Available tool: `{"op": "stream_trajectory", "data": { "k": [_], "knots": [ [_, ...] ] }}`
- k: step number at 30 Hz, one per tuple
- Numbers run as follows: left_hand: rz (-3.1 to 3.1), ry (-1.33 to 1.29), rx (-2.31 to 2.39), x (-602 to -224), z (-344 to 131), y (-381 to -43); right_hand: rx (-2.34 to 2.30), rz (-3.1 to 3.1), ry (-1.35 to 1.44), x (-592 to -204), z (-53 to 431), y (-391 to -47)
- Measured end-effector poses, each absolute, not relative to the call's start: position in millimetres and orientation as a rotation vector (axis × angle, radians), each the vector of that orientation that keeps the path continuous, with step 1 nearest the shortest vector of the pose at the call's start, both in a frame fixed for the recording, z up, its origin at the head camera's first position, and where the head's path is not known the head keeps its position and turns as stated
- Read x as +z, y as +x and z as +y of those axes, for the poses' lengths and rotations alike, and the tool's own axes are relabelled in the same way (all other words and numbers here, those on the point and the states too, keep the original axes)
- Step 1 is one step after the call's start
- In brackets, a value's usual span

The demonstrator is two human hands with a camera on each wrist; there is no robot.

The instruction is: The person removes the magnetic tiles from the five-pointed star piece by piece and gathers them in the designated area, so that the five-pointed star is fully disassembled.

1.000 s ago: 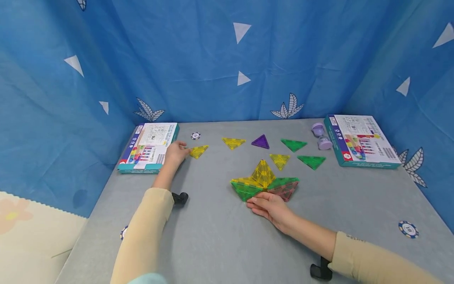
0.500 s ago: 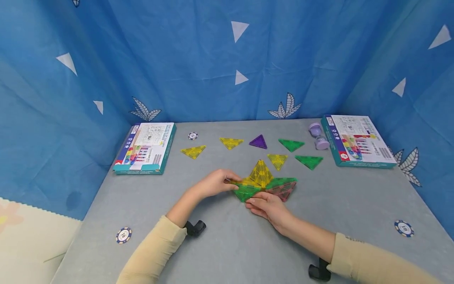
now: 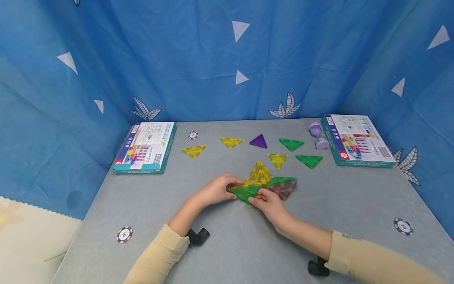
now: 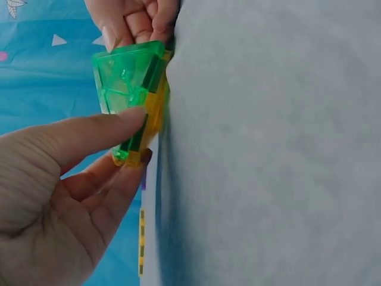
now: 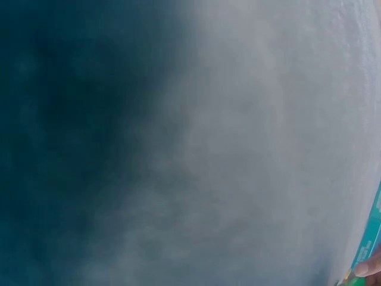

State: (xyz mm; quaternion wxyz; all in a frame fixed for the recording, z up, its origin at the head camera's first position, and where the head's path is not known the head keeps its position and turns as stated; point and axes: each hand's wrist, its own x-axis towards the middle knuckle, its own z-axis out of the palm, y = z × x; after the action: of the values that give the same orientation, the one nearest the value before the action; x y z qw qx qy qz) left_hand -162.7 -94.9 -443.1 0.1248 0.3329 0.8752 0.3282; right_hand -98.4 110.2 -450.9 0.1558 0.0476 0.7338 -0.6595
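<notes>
A build of see-through magnetic tiles lies mid-table in the head view: a green tile (image 3: 245, 192) at its front left, yellow tiles (image 3: 260, 173) rising to a point behind, and a dark red tile (image 3: 285, 190) on the right. My left hand (image 3: 217, 191) pinches the build's left end. In the left wrist view, the thumb presses on the green tile (image 4: 126, 74), and fingers lie behind the yellow one (image 4: 156, 110). My right hand (image 3: 271, 206) grips the green tile's front edge by its right part. Only a fingertip (image 5: 363, 269) shows in the right wrist view.
Behind the build lie loose triangles: yellow (image 3: 194, 151), purple (image 3: 259, 141) and green (image 3: 309, 161) among them. Two boxes (image 3: 143, 148) (image 3: 360, 140) flank the back of the table. A purple sand timer (image 3: 319, 136) stands by the right box. Several poker chips (image 3: 124, 234) lie about.
My left hand has left the far-left yellow triangle and come right to the build's left end, where it now pinches. My right hand stays at the front, its fingers shifted slightly up.
</notes>
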Motion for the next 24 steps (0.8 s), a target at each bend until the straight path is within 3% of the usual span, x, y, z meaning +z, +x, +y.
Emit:
{"op": "stream_trajectory", "data": {
  "k": [24],
  "knots": [
    [2.478, 1.020, 0.962, -447.3, -94.6, -168.2, -1.775, 2.135, 0.090, -448.1, 116.1, -106.9]
  ]
}}
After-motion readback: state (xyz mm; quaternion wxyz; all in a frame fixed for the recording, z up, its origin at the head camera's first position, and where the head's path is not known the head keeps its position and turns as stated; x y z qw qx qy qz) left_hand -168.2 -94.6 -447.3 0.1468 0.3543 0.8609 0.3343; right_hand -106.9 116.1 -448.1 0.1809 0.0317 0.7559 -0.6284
